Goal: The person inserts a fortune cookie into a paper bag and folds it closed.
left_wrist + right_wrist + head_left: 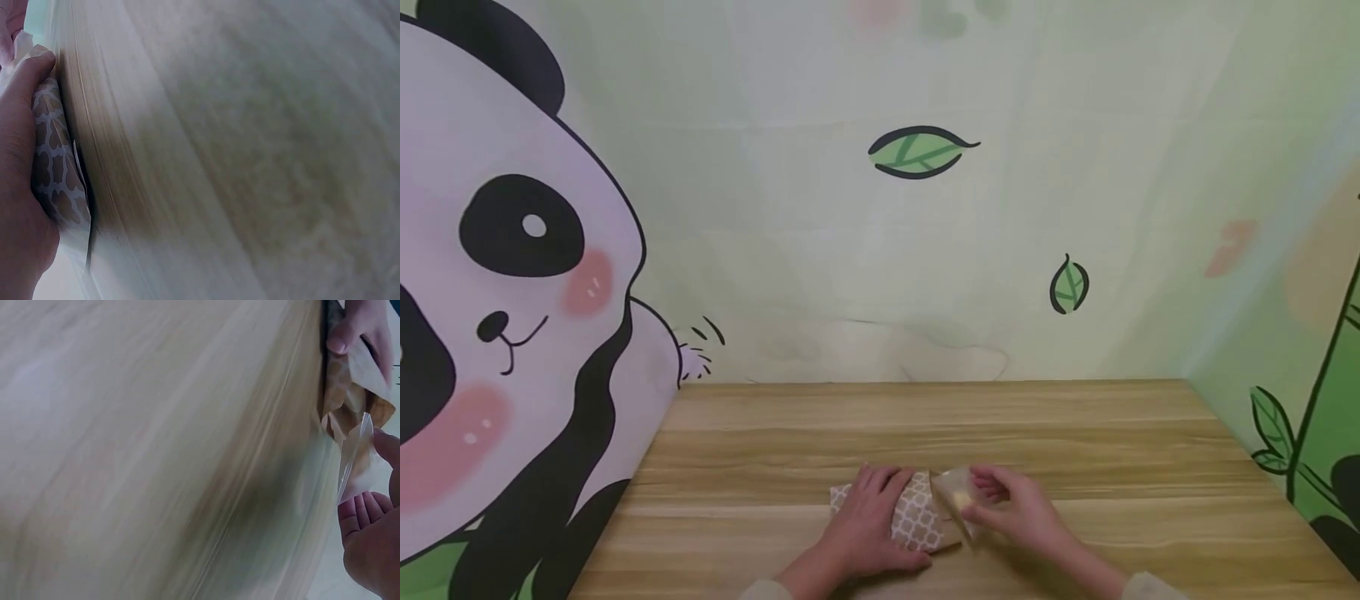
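Note:
A brown paper bag [917,518] with a white lattice pattern lies on the table, its open end to the right. My left hand [872,521] grips it from above, thumb along the near edge and fingers over the far side. At the bag's mouth is a clear plastic packet [957,492] with something yellowish in it, too blurred to name. My right hand [1018,508] holds this packet between thumb and fingers. In the right wrist view the packet [355,459] stands at the crumpled paper opening [353,406]; whether part of it is still inside is hidden.
The wood-grain table [760,433] stretches around both hands. Behind it rises a pale green backdrop [790,250] printed with leaves, with a large panda [535,333] on the left and green plants [1273,433] on the right.

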`<state>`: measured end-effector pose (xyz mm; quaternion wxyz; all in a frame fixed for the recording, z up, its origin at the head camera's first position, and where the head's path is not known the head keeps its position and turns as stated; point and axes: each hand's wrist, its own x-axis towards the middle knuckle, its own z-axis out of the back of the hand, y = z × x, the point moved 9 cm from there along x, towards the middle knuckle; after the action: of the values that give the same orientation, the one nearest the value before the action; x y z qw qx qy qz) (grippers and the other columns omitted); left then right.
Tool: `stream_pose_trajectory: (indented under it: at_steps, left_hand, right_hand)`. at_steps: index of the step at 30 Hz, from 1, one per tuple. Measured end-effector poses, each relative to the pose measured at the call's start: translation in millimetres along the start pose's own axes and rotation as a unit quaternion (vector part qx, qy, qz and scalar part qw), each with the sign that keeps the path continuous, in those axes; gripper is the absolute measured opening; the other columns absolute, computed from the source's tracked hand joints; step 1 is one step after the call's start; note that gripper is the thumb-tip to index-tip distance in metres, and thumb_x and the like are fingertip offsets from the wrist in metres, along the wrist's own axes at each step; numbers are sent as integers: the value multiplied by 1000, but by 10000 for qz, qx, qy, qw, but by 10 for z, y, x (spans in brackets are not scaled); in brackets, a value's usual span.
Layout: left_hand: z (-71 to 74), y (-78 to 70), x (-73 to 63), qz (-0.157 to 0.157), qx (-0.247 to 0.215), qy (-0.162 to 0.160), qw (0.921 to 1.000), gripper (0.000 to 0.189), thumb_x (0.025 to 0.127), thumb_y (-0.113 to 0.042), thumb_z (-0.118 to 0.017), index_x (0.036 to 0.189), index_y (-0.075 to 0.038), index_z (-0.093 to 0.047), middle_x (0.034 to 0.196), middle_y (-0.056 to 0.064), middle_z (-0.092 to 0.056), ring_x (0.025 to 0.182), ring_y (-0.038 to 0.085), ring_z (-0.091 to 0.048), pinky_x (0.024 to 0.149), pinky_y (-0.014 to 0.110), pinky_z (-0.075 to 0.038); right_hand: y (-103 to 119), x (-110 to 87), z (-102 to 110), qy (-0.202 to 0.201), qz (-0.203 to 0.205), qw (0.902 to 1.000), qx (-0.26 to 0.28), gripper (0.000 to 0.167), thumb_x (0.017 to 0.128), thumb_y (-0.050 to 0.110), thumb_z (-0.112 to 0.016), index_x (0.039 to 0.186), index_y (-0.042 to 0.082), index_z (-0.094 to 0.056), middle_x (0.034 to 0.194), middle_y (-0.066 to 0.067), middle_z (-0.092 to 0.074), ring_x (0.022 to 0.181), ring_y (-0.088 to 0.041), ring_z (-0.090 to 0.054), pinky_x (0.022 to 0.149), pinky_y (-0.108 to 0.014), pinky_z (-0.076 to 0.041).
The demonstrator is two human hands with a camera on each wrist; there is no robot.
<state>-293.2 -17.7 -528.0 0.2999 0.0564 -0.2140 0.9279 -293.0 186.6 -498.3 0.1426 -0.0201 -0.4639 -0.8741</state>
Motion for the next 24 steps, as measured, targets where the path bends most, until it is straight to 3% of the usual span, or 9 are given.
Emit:
stream_pose_trajectory:
  at_steps: [7,15,20,24]
  left_hand:
    - [-14,-8,19,-45,60,-30,10000,112,69,-67,-89,158,-13,-47,147,7,-54,141,29,-49,128,56,-29]
    - [-7,-40,34,-147,-100,-120,9998,111,70,-67,-89,156,-11,-48,146,8,-54,140,32,-49,127,59,-30]
    - [-4,-38,31,-127,-103,-266,9995,110,69,-65,-91,155,-11,-50,143,9,-56,137,33,-51,126,60,-31]
    - [-21,-60,46,-161,-62,-266,9995,110,69,-66,-91,155,-11,-50,144,9,-56,137,33,-51,126,60,-32]
  right_hand:
    - [-26,39,-29,242,188,9988,-382,61,84,22,-92,131,-8,-67,119,-18,-76,103,-29,-74,90,-36,-63]
    - [-10,176,-120,139,71,9977,-664,61,82,23,-94,130,-5,-68,117,-15,-76,104,-28,-74,92,-43,-63]
    - [-3,192,-200,51,155,9971,-740,61,81,25,-94,129,-4,-69,114,-12,-77,101,-25,-73,89,-37,-63]
    - [-24,148,-217,44,109,9992,-378,59,84,24,-93,129,-6,-68,114,-14,-77,99,-26,-74,86,-31,-63]
